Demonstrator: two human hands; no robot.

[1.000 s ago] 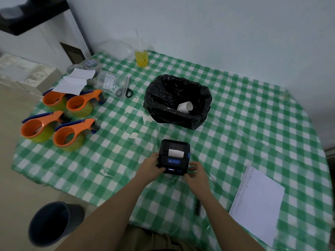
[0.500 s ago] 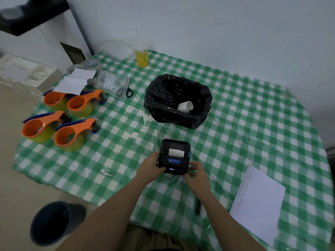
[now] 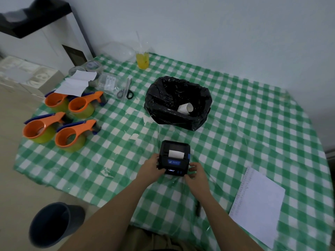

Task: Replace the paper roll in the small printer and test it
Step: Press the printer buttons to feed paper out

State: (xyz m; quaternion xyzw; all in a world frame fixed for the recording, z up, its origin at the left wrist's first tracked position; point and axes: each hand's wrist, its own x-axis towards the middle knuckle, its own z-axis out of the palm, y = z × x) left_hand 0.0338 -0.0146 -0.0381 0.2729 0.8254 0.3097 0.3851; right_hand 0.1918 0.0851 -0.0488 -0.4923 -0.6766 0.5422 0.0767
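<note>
A small black printer (image 3: pixel 174 157) with a blue label sits on the green checked tablecloth (image 3: pixel 244 127), lid closed, lights lit on its front. A short strip of white paper (image 3: pixel 175 153) sticks out of its slot. My left hand (image 3: pixel 151 167) grips the printer's left side. My right hand (image 3: pixel 196 173) holds its right front corner, fingers curled at the edge. A white paper roll (image 3: pixel 185 108) lies inside the black bin bag (image 3: pixel 163 105) behind the printer.
Several orange tape dispensers (image 3: pixel 69 131) stand at the left. Scissors (image 3: pixel 125 91), clear packets, tape rolls and white paper (image 3: pixel 76 84) lie at the back left, next to a yellow drink (image 3: pixel 142 60). A paper sheet (image 3: pixel 257 205) and a dark pen (image 3: pixel 197 208) lie right. A grey bucket (image 3: pixel 52 223) stands on the floor.
</note>
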